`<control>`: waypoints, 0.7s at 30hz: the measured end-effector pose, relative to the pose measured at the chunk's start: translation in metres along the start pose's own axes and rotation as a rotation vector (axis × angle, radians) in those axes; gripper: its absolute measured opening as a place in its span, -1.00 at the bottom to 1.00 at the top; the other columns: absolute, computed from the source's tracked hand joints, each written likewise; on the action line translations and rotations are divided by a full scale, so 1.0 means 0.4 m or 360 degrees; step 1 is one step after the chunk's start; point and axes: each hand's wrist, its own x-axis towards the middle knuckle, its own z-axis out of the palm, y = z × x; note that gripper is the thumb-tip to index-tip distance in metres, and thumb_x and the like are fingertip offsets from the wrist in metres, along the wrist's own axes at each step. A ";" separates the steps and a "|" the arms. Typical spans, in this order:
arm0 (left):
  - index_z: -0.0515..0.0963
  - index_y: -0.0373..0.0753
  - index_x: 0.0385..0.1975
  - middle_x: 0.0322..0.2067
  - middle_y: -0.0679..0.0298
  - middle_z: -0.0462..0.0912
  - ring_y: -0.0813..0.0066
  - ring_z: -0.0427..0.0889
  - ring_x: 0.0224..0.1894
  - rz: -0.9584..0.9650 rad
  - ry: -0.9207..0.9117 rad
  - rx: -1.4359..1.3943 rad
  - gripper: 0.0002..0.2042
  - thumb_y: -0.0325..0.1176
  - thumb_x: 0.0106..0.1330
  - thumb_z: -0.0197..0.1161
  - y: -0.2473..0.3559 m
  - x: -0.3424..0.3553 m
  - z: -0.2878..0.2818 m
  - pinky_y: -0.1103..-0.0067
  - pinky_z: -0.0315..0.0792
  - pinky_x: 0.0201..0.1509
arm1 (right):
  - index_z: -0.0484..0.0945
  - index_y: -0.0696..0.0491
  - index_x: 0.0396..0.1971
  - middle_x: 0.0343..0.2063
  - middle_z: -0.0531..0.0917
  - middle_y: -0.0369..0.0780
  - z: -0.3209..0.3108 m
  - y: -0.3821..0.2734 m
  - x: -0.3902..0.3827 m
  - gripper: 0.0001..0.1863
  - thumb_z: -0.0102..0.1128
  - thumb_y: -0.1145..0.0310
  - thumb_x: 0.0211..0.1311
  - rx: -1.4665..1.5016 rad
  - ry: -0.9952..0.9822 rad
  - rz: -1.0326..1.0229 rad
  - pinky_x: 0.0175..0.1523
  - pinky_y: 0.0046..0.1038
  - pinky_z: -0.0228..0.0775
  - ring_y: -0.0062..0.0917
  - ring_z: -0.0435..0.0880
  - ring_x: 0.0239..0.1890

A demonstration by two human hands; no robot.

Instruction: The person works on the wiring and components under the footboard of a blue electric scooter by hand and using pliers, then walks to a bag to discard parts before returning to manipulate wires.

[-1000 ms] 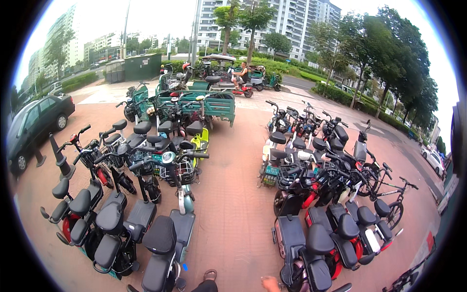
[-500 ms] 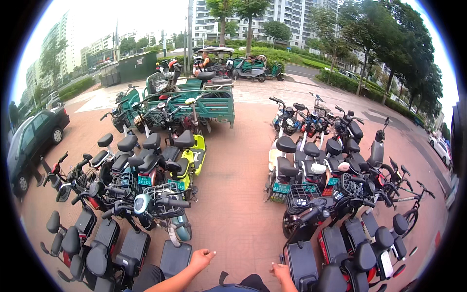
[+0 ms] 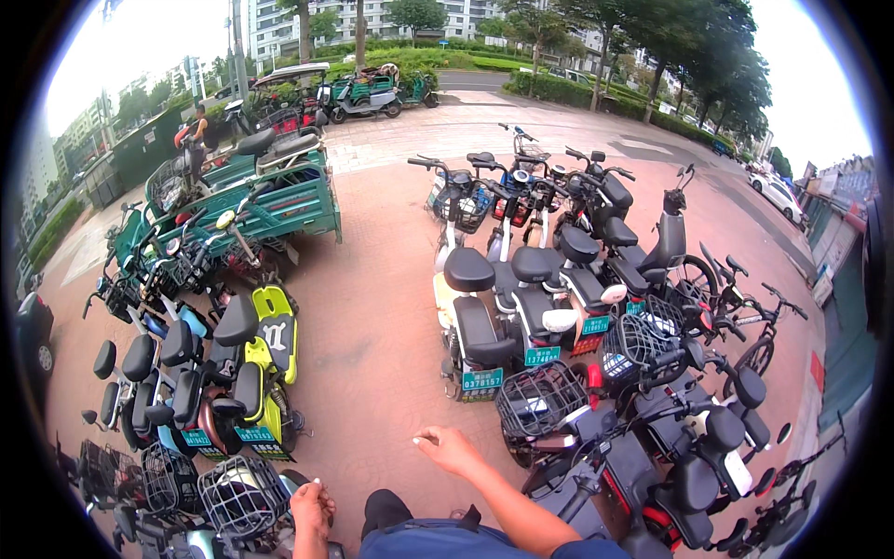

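Note:
My left hand (image 3: 313, 509) hangs low beside the row of parked electric scooters on the left, its fingers curled in with nothing visible in them. Closest to it is a scooter's black wire basket (image 3: 244, 496); the hand looks apart from it. My right hand (image 3: 451, 451) reaches forward over the red brick paving, fingers loosely stretched and holding nothing. To its right stands a scooter with a black wire front basket (image 3: 543, 399) that has something pale inside. Just beyond is a scooter with a black seat (image 3: 486, 334) and a green plate (image 3: 482, 380).
A yellow-green scooter (image 3: 277, 331) ends the left row. Behind it stands a green cargo tricycle (image 3: 317, 200) loaded with scooters, with a person (image 3: 198, 130) beside it. Several scooters and a bicycle (image 3: 759, 335) fill the right side. A white car (image 3: 776, 197) is parked far right.
My view has swung right and moved forward along the aisle, so both rows sit further left. My right hand has come forward; my left hand has drawn back and lower.

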 end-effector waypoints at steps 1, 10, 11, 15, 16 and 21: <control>0.52 -0.22 -0.43 -0.65 0.33 0.49 0.44 0.51 -0.68 -0.0038 0.0023 0.0040 -0.80 -0.27 0.40 0.26 0.014 0.084 0.005 0.53 0.40 -0.61 | 0.70 0.08 0.01 -0.10 0.77 -0.04 -0.006 0.010 0.064 -0.59 0.28 0.10 0.35 0.0032 0.0059 -0.0006 0.08 -0.28 0.56 -0.25 0.77 -0.03; 0.59 -0.26 -0.27 -0.53 0.29 0.56 0.43 0.57 -0.55 -0.0235 -0.0339 0.0316 -0.89 -0.36 0.34 0.26 0.389 0.777 0.306 0.51 0.48 -0.49 | 0.74 0.03 -0.06 -0.26 0.78 -0.01 -0.052 0.037 0.509 -0.63 0.33 0.11 0.28 -0.0002 0.0752 0.0531 0.02 -0.29 0.57 -0.23 0.79 -0.15; 0.60 -0.27 -0.26 -0.52 0.29 0.57 0.45 0.58 -0.54 -0.0157 -0.0401 0.0366 -0.88 -0.37 0.35 0.26 0.442 0.847 0.363 0.53 0.49 -0.47 | 0.74 0.02 -0.06 -0.25 0.78 -0.01 -0.070 0.036 0.551 -0.63 0.32 0.10 0.28 -0.0073 0.0773 0.0595 0.04 -0.27 0.57 -0.21 0.78 -0.13; 0.61 -0.29 -0.22 -0.48 0.28 0.61 0.50 0.59 -0.52 0.0125 -0.0625 0.0508 -0.87 -0.37 0.37 0.26 0.680 1.067 0.592 0.55 0.48 -0.43 | 0.77 0.00 -0.12 -0.24 0.79 -0.02 -0.117 0.059 0.722 -0.68 0.32 0.13 0.25 -0.0275 0.0953 0.0789 0.07 -0.22 0.55 -0.17 0.77 -0.11; 0.62 -0.30 -0.21 -0.47 0.28 0.63 0.52 0.59 -0.52 0.0200 -0.0666 0.0559 -0.87 -0.38 0.37 0.26 0.721 1.125 0.633 0.56 0.48 -0.43 | 0.77 0.01 -0.13 -0.24 0.79 -0.03 -0.132 0.079 0.772 -0.69 0.32 0.15 0.24 -0.0311 0.1023 0.0796 0.06 -0.22 0.55 -0.17 0.77 -0.11; 0.64 -0.37 -0.20 -0.45 0.26 0.67 0.57 0.59 -0.51 0.0478 -0.0674 0.0982 -0.85 -0.41 0.36 0.26 0.755 1.518 0.759 0.58 0.49 -0.39 | 0.77 0.11 -0.19 -0.29 0.79 -0.01 -0.236 0.107 1.111 -0.69 0.34 0.20 0.20 -0.0281 0.1308 0.0837 0.04 -0.25 0.56 -0.16 0.78 -0.15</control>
